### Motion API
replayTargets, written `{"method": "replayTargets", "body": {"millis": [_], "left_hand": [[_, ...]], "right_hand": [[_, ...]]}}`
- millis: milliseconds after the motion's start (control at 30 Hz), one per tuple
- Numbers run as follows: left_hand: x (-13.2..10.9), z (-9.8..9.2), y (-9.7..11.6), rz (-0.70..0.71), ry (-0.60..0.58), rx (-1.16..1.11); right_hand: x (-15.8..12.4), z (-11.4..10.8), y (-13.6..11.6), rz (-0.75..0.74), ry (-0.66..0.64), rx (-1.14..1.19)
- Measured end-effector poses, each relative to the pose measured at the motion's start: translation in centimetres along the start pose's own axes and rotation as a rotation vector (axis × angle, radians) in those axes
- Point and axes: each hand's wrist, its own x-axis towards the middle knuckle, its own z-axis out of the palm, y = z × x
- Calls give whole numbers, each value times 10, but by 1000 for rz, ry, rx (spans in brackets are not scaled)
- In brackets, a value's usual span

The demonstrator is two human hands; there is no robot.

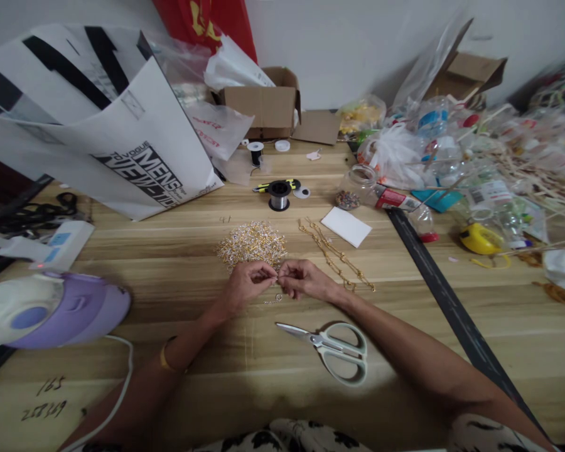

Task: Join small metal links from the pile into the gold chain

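Observation:
My left hand [250,280] and my right hand [304,279] meet fingertip to fingertip at the near edge of a pile of small gold and silver jewelry links [252,242]. Both hands are closed in a pinch. Something tiny and metallic sits between the fingertips, too small to make out fully. Just below them a short piece of silver chain with a ring [275,299] lies on the wooden table [207,383]. Right of my right hand are gold chains [332,254]. Scissors [341,350] with pale green handles lie nearer to me, blades pointing left.
Behind the pile stand a wire spool [279,196], a yellow cutter [263,186] and a jar of beads [353,188]. A white card [346,226] lies right of the pile. Plastic bottles [492,194] crowd the right, a large paper bag [136,144] and a purple appliance [89,311] the left.

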Motion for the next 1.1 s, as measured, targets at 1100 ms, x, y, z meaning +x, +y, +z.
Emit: {"method": "replayTargets", "body": {"millis": [1100], "left_hand": [[1,3,-6,-61,-23,-135]], "right_hand": [[-1,1,-1,-6,-5,-28]]}}
